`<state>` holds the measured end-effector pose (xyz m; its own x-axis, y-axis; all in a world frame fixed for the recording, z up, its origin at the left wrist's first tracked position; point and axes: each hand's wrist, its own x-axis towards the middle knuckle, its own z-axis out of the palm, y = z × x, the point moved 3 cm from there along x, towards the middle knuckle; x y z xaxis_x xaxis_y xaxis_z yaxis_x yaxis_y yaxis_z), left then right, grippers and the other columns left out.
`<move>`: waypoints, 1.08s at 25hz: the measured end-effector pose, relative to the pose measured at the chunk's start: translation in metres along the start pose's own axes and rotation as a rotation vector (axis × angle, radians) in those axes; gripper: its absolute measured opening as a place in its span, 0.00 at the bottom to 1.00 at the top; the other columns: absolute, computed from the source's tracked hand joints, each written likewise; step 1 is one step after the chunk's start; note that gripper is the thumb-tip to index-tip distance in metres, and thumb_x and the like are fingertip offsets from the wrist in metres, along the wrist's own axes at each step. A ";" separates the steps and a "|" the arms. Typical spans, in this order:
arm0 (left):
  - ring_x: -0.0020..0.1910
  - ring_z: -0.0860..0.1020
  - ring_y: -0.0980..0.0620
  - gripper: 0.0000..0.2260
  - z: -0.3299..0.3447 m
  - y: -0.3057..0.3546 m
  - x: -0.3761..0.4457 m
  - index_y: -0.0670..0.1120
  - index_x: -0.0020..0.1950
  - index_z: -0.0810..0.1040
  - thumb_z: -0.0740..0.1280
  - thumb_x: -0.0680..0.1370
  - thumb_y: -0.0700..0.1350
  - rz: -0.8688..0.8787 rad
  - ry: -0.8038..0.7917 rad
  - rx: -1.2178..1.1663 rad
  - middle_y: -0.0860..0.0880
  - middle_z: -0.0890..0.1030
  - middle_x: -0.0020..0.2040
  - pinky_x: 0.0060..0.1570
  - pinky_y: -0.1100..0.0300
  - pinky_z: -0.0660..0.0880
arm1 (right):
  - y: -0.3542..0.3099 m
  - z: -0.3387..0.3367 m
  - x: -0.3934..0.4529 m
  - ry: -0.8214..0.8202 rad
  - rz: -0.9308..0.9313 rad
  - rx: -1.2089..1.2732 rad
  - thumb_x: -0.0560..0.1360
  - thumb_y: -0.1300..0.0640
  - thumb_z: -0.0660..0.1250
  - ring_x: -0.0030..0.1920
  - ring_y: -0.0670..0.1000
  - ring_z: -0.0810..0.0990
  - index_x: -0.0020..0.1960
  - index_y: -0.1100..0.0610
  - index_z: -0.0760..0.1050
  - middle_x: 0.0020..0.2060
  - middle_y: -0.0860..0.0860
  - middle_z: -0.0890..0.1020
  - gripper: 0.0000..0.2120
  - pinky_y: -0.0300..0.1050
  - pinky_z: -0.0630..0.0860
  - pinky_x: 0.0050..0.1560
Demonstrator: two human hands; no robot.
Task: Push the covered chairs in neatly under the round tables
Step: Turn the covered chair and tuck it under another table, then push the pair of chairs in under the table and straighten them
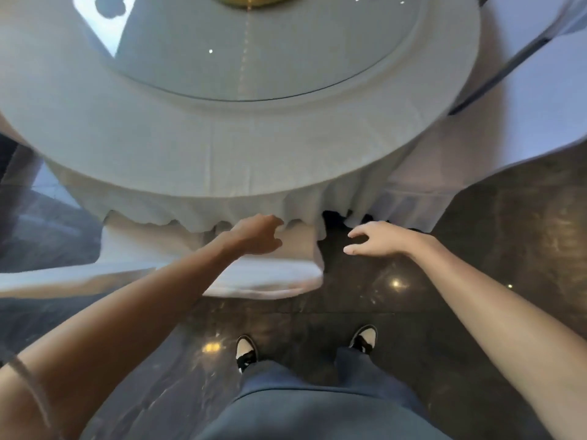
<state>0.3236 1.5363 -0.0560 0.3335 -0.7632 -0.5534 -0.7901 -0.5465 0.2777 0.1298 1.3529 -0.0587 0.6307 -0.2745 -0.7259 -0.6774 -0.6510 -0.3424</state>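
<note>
Round table (pixel 178 144) fills the upper view, dressed in a white tablecloth (pixel 222 198) whose scalloped hem hangs to just above the chair. A glass turntable (pixel 254 55) sits centred on the tabletop, with a gold-coloured base (pixel 251 0) at the top edge of the view.

Covered chair (pixel 279 265), in a white fabric cover, stands at the near edge of the table, left of centre. Its far part is hidden under the tablecloth hem; its near part projects out onto the floor. Its visible top runs left to right along the table's edge. Which part of the chair this surface is cannot be determined.

A second covered chair (pixel 540 100) stands at the right of the table, its fabric reaching down to the floor, well apart from the first. Between the two, a dark gap shows beneath the cloth. More white fabric (pixel 63 281) lies at the left edge, blurred.

Floor (pixel 476 249) is dark polished stone with light reflections. The person's two shoes (pixel 246 352) stand near the chair, nothing between them and it.

Left hand (pixel 257 235) is over the chair's far part at the hem, fingers curled loosely; contact cannot be confirmed. Right hand (pixel 378 241) hovers over bare floor just right of the chair, fingers spread and slightly bent, holding nothing
</note>
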 end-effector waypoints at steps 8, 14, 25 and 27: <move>0.69 0.71 0.46 0.27 -0.024 0.252 0.096 0.48 0.75 0.66 0.64 0.76 0.50 0.012 0.122 0.057 0.48 0.73 0.71 0.62 0.49 0.73 | 0.223 -0.118 -0.075 0.146 0.043 -0.032 0.73 0.39 0.66 0.66 0.53 0.74 0.73 0.48 0.67 0.68 0.50 0.75 0.32 0.50 0.71 0.64; 0.69 0.70 0.44 0.27 -0.055 0.398 0.192 0.46 0.72 0.67 0.64 0.75 0.54 0.065 0.258 0.041 0.46 0.73 0.69 0.66 0.49 0.69 | 0.368 -0.206 -0.085 0.310 0.033 -0.041 0.75 0.42 0.64 0.72 0.53 0.67 0.75 0.50 0.63 0.75 0.49 0.67 0.31 0.54 0.67 0.70; 0.70 0.70 0.43 0.31 -0.111 0.642 0.408 0.45 0.76 0.61 0.64 0.78 0.57 -0.017 0.286 -0.160 0.44 0.70 0.72 0.67 0.46 0.68 | 0.570 -0.428 -0.046 0.577 -0.173 -0.247 0.79 0.51 0.62 0.76 0.55 0.59 0.78 0.54 0.59 0.77 0.57 0.60 0.29 0.51 0.58 0.73; 0.71 0.68 0.43 0.32 -0.132 0.676 0.435 0.46 0.78 0.59 0.64 0.78 0.58 -0.024 0.315 -0.173 0.45 0.69 0.74 0.68 0.46 0.67 | 0.600 -0.468 -0.037 0.606 -0.199 -0.237 0.79 0.51 0.62 0.76 0.56 0.60 0.78 0.55 0.59 0.77 0.58 0.60 0.29 0.51 0.59 0.73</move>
<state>0.0027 0.7895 -0.0053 0.5145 -0.8033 -0.3001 -0.6903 -0.5956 0.4108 -0.1233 0.6410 0.0420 0.8823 -0.4364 -0.1764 -0.4687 -0.8488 -0.2446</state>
